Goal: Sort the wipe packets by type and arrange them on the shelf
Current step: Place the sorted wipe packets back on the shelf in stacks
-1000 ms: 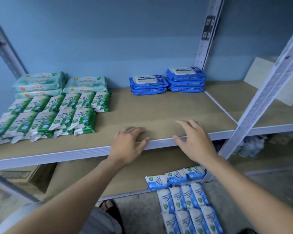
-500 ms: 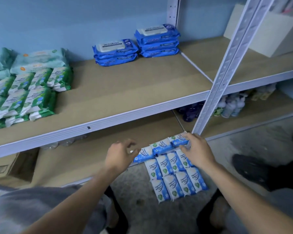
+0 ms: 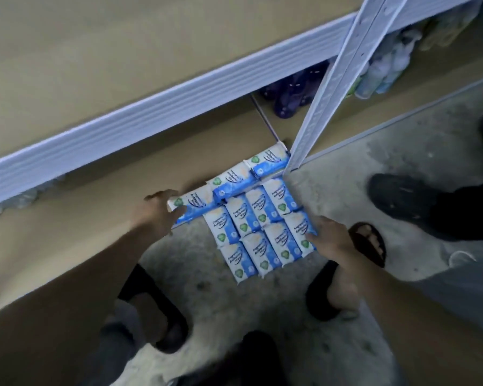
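Several blue-and-white antibacterial wipe packets (image 3: 251,218) lie in a tight grid, half on the floor and half on the edge of the bottom shelf board (image 3: 95,218). My left hand (image 3: 158,211) grips the left end of the top row's leftmost packet (image 3: 194,203), fingers above it and thumb below. My right hand (image 3: 331,239) touches the right edge of the right-hand packet (image 3: 299,232) with its fingertips. The green and dark blue packets on the upper shelf are out of view.
A white shelf upright (image 3: 321,107) stands just right of the packets. The upper shelf's front rail (image 3: 151,112) runs overhead. Purple bottles (image 3: 290,93) and clear bottles (image 3: 388,62) sit under it. My sandalled feet (image 3: 367,245) and another person's black shoe (image 3: 402,201) are close by.
My view has dropped from the upper shelf to the floor. Both hands came down from the shelf edge to the packet grid, the left taking hold of a packet, the right sliding down its right side.
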Available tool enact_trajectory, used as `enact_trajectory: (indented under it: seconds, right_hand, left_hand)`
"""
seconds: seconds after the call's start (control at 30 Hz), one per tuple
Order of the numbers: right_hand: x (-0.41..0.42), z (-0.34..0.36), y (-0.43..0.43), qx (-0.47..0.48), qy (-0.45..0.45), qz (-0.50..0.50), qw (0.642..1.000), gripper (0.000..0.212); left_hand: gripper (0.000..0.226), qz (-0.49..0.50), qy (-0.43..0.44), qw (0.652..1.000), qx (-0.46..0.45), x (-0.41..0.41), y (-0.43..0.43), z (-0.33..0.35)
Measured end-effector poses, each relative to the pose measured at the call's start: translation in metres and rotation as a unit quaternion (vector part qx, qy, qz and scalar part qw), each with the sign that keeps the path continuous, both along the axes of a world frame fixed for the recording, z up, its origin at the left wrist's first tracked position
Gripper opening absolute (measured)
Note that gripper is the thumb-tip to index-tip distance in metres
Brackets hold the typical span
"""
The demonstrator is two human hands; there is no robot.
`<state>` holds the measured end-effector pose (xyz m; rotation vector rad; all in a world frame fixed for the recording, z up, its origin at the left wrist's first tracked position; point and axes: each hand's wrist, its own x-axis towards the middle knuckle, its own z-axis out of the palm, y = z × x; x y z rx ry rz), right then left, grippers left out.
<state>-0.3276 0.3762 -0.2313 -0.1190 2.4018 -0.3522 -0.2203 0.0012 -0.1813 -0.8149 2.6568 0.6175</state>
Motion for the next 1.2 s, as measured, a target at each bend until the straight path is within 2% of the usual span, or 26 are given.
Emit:
enact_trajectory:
  seconds: [0.13,0.3,0.47,0.63,0.83,1.0,1.13,1.2]
  right_hand:
    - [0.0,-0.022,0.001,-0.035,-0.021,-0.057,0.998,0.054]
    - [-0.001,-0.04,-0.004,-0.053,-0.033,-0.05,0.997,0.05]
    - [0.001,-0.047,-0.004,-0.075,-0.014,-0.092,0.993,0.043]
    - [0.0,-0.056,0.002,-0.066,-0.019,-0.11,0.992,0.043]
    - [0.001,-0.063,0.003,-0.056,-0.028,-0.119,0.991,0.029]
    - [-0.001,-0.066,0.006,-0.061,-0.07,-0.124,0.988,0.025]
    - [0.0,-0.057,0.011,-0.049,-0.035,-0.117,0.991,0.024]
    - [0.005,-0.05,0.014,-0.041,-0.013,-0.139,0.989,0.031]
  left_hand:
    - [0.05,-0.024,-0.037,0.999,0.016,-0.007,-0.007,-0.03]
    - [0.05,-0.021,-0.047,0.999,0.006,-0.012,-0.016,-0.045]
    - [0.048,-0.035,-0.054,0.997,0.049,-0.019,-0.017,-0.046]
    - [0.048,-0.035,-0.059,0.996,0.062,-0.025,-0.009,-0.049]
    - [0.049,-0.069,-0.066,0.993,0.073,-0.031,-0.01,-0.056]
    - [0.046,-0.096,-0.097,0.989,0.058,-0.021,-0.009,-0.063]
    - [0.04,-0.055,-0.082,0.993,0.066,-0.006,-0.009,-0.059]
    - [0.032,-0.02,-0.076,0.994,0.078,0.001,-0.008,-0.051]
